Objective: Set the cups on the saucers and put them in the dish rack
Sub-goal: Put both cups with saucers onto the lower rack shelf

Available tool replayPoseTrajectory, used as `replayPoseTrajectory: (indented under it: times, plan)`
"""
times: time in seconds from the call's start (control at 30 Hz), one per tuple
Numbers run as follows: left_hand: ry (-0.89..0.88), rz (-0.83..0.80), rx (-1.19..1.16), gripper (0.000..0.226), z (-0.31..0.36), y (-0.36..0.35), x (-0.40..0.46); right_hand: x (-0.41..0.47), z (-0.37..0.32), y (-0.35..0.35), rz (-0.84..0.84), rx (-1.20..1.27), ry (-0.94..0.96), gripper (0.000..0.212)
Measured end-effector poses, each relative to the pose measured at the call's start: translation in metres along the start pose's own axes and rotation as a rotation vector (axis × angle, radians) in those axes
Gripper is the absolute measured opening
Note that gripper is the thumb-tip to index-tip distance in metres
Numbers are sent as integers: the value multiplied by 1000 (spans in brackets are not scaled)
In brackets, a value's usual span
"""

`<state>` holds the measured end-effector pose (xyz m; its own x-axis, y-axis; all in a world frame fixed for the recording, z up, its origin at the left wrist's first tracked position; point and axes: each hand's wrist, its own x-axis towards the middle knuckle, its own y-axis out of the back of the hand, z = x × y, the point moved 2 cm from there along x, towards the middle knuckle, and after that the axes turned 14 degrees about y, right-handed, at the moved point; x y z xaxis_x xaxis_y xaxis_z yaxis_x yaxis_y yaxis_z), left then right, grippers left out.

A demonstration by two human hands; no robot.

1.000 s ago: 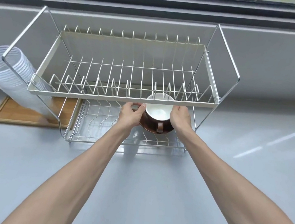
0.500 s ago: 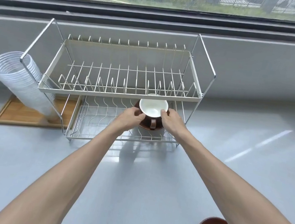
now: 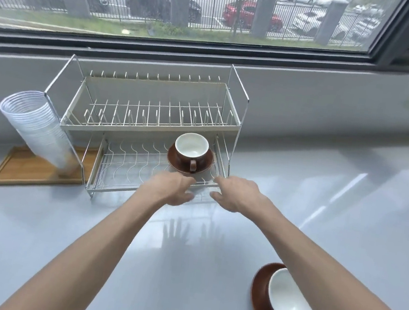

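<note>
You are drawing both hands back from the cup (image 3: 191,148) and saucer (image 3: 189,162), which now sit alone on the dish rack (image 3: 149,131)'s lower shelf at its right end. Your left hand (image 3: 171,188) and right hand (image 3: 236,194) are hanging empty with fingers loose at the rack's front edge, no longer touching the saucer. A second cup (image 3: 290,306) on its saucer (image 3: 261,296) is coming fully into sight, well in front of the rack to the right.

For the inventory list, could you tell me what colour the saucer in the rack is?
Dark brown, glossy; the saucer shows best in the head view, under the cup.
</note>
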<state>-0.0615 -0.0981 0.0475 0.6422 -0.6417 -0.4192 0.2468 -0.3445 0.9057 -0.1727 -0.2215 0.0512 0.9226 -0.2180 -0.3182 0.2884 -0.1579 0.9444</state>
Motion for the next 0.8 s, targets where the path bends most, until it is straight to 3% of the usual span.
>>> replayPoseTrajectory:
  times: [0.23,0.43,0.63,0.8]
  plan:
    - [-132,240,-19,52,41,-20,-34,-77,10,-21,237,10,-64,51]
    - [-263,428,-209,52,87,-54,-59,-142,45,-55,357,95,-259,56]
    - [-304,420,-309,52,137,-85,-77,-198,69,-104,462,256,-470,56]
    - [-239,235,-515,57,168,-112,-95,-229,70,-143,533,479,-624,58]
